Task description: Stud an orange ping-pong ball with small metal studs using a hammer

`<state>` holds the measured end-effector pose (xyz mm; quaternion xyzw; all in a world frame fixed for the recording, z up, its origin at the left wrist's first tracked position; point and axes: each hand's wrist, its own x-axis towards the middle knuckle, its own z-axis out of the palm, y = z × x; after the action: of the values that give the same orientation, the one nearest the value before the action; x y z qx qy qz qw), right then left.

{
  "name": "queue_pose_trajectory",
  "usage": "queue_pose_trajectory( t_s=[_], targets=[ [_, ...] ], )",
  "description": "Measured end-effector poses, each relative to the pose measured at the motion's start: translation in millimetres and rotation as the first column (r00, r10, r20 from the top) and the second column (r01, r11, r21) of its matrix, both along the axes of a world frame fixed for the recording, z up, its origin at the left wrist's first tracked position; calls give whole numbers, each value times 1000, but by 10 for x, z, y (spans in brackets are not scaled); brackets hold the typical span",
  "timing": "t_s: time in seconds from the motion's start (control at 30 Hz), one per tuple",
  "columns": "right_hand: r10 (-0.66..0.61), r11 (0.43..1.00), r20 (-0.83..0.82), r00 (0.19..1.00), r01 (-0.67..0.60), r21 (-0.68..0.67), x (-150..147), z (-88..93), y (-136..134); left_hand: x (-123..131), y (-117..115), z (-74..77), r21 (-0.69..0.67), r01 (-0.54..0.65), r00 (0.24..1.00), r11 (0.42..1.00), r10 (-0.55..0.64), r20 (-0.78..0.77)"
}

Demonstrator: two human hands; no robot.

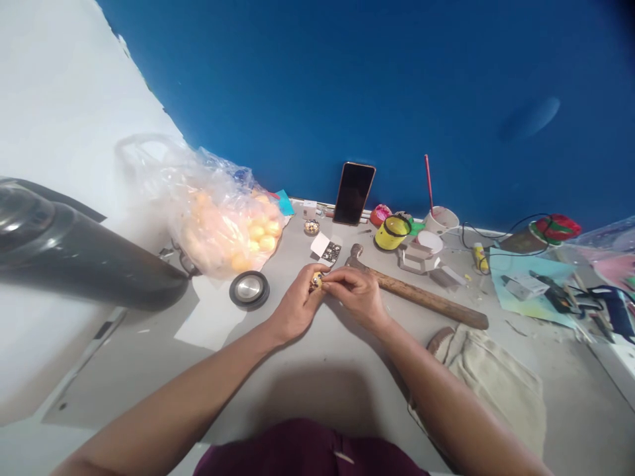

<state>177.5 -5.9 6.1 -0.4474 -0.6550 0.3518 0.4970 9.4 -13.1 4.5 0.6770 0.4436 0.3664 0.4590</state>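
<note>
Head view: a small yellow piece (316, 283) with shiny bits on it sits between the two hands, above the middle of the table (322, 360). The left hand (297, 301) has thumb and fingers clamped around its left side. The right hand (358, 297) has thumb and forefinger pinched together at its right side; whether a tiny part lies between those fingertips is too small to tell. The piece looks light and probably stiff, perhaps slippery where it shines, and its bits could well be fragile. The rim seems the best hold, fingertips off the decorated face.

Counted, there is one such piece in hand. Just beyond it stands one open small box (331, 252) of dark and silvery bits, too many and too fine to count. Towards the table's far edge are one shiny round trinket (311, 227), one upright smartphone (354, 193), one yellow tub (391, 235) and one white cup (441, 222) with one red stick (428, 185). One hammer (426, 297) lies right of the hands. Towards the left edge are one black-rimmed metal disc (249, 289) and one clear plastic bag (213, 225) of yellow-orange balls, not countable through the film.
</note>
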Motion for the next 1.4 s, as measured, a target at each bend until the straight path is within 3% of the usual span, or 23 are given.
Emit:
queue_pose_trajectory(
  t_s=[1.1, 1.4],
  targets=[
    [2, 1000, 18, 1000, -2, 2, 15, 5, -1, 5, -11, 51, 21, -15, 999, 1000, 16, -28],
    [29, 999, 44, 999, -30, 32, 19, -21, 8, -23, -5, -28, 41, -7, 998, 999, 9, -62]
  ],
)
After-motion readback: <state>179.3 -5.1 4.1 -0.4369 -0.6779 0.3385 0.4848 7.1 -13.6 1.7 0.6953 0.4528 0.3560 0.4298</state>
